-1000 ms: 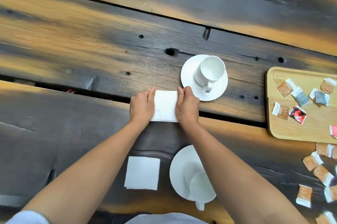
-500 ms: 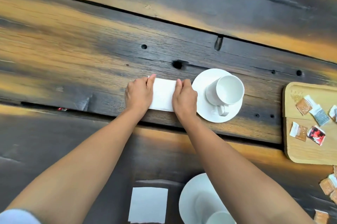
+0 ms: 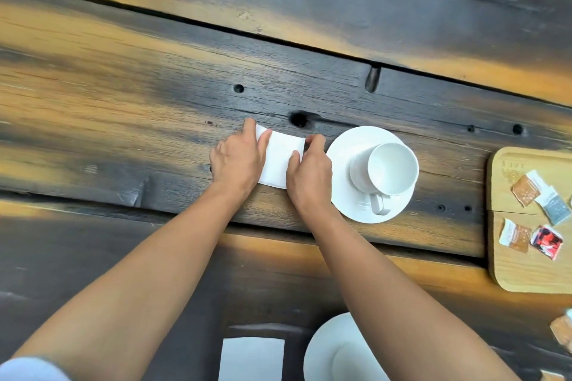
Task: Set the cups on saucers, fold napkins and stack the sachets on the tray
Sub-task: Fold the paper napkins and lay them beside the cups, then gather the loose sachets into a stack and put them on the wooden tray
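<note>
A white folded napkin (image 3: 278, 160) lies on the wooden table just left of the far saucer (image 3: 340, 160). My left hand (image 3: 236, 162) pinches its left edge with the thumb on top. My right hand (image 3: 309, 177) pinches its right edge with curled fingers, and the napkin bows up slightly between them. A white cup (image 3: 391, 168) stands upright on that saucer, handle toward me. A wooden tray (image 3: 526, 272) at the right edge carries several sachets (image 3: 543, 241). A second folded napkin (image 3: 252, 359) and a second saucer (image 3: 322, 349) sit at the bottom, the saucer partly hidden by my right arm.
Loose sachets (image 3: 561, 331) lie on the table below the tray at the right edge. The dark plank table (image 3: 154, 102) has gaps between boards and small holes, one just beyond the napkin.
Both hands carried the napkin away from me to beside the far saucer. Their fingers, flat on it before, now curl on its edges and the napkin bows.
</note>
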`<state>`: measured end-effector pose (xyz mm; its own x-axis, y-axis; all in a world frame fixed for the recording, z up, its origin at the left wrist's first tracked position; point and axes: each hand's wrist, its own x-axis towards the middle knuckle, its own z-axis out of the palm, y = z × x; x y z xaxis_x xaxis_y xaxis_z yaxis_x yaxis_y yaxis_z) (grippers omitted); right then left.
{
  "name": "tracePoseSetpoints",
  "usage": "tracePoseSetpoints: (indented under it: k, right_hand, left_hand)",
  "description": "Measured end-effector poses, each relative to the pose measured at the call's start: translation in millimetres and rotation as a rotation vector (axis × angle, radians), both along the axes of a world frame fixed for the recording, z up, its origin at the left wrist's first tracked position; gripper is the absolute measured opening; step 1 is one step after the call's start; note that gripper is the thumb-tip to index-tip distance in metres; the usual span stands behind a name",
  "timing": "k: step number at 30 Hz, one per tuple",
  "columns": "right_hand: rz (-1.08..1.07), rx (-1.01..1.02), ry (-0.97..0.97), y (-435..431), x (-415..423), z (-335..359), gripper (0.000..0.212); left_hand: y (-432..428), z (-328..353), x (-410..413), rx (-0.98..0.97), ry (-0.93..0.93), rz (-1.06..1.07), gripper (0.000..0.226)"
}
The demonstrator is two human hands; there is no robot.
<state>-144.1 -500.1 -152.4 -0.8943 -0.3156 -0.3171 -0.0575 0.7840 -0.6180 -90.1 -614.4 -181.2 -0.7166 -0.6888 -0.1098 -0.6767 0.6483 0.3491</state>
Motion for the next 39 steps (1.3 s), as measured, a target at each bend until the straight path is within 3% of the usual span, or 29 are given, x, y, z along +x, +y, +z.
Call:
tracePoseSetpoints:
  k: [9, 16, 22, 30, 39]
  right_hand:
    - [0.023, 0.104, 0.008, -3.1, -5.1, 0.1, 0.022]
    - [0.155, 0.256, 0.011, -0.9, 0.3, 7.3, 0.023]
    - [0.254, 0.302, -0.055, 23.8, 17.9, 37.6, 0.032]
    - [0.283, 0.261, -0.184, 131.9, 45.3, 73.6, 0.029]
    - [0.196, 0.288, -0.222, 322.0, 23.8, 86.8, 0.026]
  left_hand:
    - [-1.2, -0.7, 2.1, 0.015, 0.021, 0.002, 0.033]
    - [9.5, 13.1, 2.5, 0.047, -0.142, -0.07, 0.015]
    - [35.2, 45.2, 16.8, 0.057, -0.3, -0.121, 0.034]
    - [118.0, 88.3, 45.4, 0.091, -0.419, -0.237, 0.03]
    - [298.7, 108.4, 35.4, 0.264, -0.432, -0.329, 0.026]
